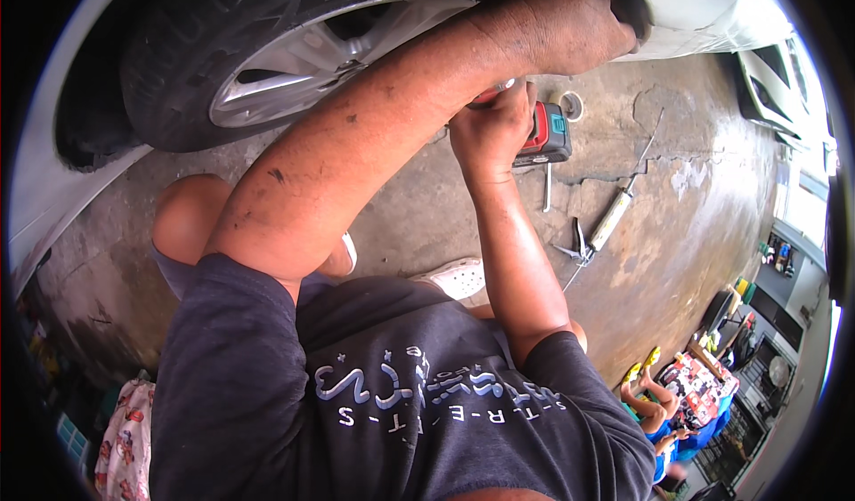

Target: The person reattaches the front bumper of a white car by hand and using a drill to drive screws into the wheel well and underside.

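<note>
My left arm crosses in front of the car wheel [276,87], which has a black tire and silver spokes. My left hand [579,29] reaches up to the edge of the pale bumper [695,7] beside the wheel arch, and its fingers are hidden there. Below it, my right hand [495,136] is closed around a red cordless power tool [540,136] with a dark battery. My left forearm covers the tool's front end, so its exact kind does not show. A thin metal bar [547,187] lies on the floor close to the tool.
A caulking gun [609,223] lies on the stained concrete floor to the right. Near the tool stands a small round roll or tub [568,105]. Another car [771,91] is at the far right. A person [659,407] sits low at the right among piled goods.
</note>
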Demonstrator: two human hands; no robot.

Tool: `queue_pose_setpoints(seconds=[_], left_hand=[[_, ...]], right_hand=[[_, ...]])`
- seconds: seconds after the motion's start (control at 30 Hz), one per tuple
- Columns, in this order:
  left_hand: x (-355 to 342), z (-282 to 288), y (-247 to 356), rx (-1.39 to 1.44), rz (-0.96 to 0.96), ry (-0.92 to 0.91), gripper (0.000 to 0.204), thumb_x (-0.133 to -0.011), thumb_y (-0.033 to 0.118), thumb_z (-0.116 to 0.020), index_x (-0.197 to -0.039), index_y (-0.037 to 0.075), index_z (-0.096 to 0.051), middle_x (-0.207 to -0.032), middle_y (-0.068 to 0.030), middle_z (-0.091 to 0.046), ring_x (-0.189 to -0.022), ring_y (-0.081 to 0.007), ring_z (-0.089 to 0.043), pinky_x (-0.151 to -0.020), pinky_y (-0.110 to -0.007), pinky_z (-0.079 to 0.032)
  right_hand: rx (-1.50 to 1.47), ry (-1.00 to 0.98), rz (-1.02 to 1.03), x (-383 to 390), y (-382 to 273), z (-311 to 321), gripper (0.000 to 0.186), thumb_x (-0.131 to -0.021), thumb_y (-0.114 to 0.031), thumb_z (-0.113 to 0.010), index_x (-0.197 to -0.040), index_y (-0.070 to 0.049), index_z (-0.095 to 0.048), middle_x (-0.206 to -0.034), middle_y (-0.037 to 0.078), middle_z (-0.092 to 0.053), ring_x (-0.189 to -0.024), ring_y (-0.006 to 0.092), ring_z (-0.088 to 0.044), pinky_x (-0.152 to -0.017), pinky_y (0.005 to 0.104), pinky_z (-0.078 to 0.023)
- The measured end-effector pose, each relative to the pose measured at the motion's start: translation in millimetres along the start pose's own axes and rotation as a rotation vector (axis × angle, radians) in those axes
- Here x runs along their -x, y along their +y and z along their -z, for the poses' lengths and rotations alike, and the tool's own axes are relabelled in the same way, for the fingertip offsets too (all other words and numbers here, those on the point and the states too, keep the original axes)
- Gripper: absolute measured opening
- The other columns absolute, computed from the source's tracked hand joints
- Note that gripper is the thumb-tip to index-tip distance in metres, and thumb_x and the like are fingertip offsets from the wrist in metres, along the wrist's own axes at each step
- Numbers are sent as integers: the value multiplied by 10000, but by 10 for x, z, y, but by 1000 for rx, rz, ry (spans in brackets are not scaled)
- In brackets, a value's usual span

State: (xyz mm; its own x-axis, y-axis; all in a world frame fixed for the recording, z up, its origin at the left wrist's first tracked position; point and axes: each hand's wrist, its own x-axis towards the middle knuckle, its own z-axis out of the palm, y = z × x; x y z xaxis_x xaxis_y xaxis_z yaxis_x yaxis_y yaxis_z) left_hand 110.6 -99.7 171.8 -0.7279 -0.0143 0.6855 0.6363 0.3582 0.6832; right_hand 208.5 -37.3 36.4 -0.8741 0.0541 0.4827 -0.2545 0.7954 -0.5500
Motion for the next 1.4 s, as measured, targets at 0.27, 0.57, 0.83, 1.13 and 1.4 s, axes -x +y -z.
queue_pose_setpoints(seconds=[0.27,0.57,0.83,1.13,1.4], left_hand=[[-24,31,7,21,24,-53,205,-857,130,-699,-953,-49,-674,-740,-195,-681,-659,-355,-681,-641,-478,-579],[-66,83,76,42,114,-142,151,-891,91,-661,-950,-46,-639,-687,-153,-641,-605,-300,-665,-560,-436,-585],[-86,94,89,101,73,-162,108,-900,80,-645,-905,-28,-647,-653,-138,-636,-570,-265,-648,-516,-407,-571],[-134,252,131,-59,59,-316,158,-861,102,-662,-816,-50,-658,-608,-165,-639,-580,-283,-665,-551,-434,-561],[-158,348,225,-61,208,-370,279,-872,201,-731,-991,-51,-727,-821,-230,-737,-790,-348,-740,-762,-443,-604]], right_hand=[[-3,20,-6,-23,7,-40,443,-712,-127,-843,-1060,-14,-592,-960,154,-645,-970,442,-587,-833,542,-508],[-38,26,-16,-44,-51,-60,466,-715,-118,-826,-1106,-15,-593,-980,158,-648,-1007,447,-583,-858,546,-507],[-56,59,-76,-40,-48,-47,393,-796,-189,-840,-1077,-20,-624,-1021,178,-690,-1004,446,-605,-880,522,-505],[102,-51,28,28,115,133,477,-691,-128,-840,-1051,-12,-548,-951,177,-628,-972,435,-586,-809,537,-516],[74,-20,22,-15,143,94,515,-673,-150,-858,-1054,-8,-543,-947,174,-623,-985,430,-585,-803,530,-522]])
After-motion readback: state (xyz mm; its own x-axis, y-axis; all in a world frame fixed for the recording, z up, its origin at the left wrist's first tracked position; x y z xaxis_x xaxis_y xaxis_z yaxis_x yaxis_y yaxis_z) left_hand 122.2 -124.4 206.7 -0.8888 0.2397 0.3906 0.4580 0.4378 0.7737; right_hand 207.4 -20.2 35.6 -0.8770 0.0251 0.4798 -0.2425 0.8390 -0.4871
